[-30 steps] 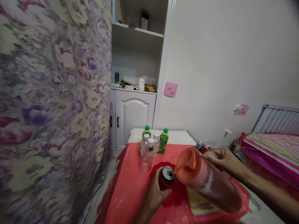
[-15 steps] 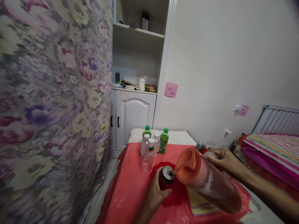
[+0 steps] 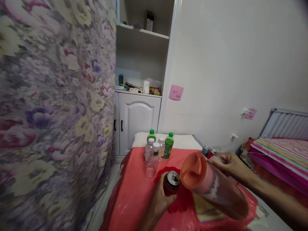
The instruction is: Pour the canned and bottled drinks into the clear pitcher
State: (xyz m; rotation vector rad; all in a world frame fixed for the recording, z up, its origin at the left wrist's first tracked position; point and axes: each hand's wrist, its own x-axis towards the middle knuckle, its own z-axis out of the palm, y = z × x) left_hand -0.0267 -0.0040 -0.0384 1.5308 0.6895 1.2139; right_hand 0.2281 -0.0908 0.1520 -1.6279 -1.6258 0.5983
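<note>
My left hand (image 3: pixel 161 196) is wrapped round a dark red drink can (image 3: pixel 171 183), its opened top facing up. My right hand (image 3: pixel 228 165) grips the handle of a clear pitcher (image 3: pixel 220 192) with an orange lid, tipped steeply to the left. The lid's edge is close beside the can's opening. Brownish liquid shows inside the pitcher. Under the can lies a red scalloped mat or tray (image 3: pixel 181 200), partly hidden by my hand. Behind the can stands a clear empty-looking bottle (image 3: pixel 151 165) with a white cap.
Green-capped bottles (image 3: pixel 168 146) and white-capped clear bottles (image 3: pixel 148 150) stand at the back of the red-covered table (image 3: pixel 125 192). More cans (image 3: pixel 206 150) are behind my right hand. A floral curtain (image 3: pixel 60 112) hangs at left; a cabinet (image 3: pixel 139 118) stands behind.
Both hands, the can and the tilted pitcher stay almost in the same place. The thin stream seen earlier between lid and can is no longer clearly visible.
</note>
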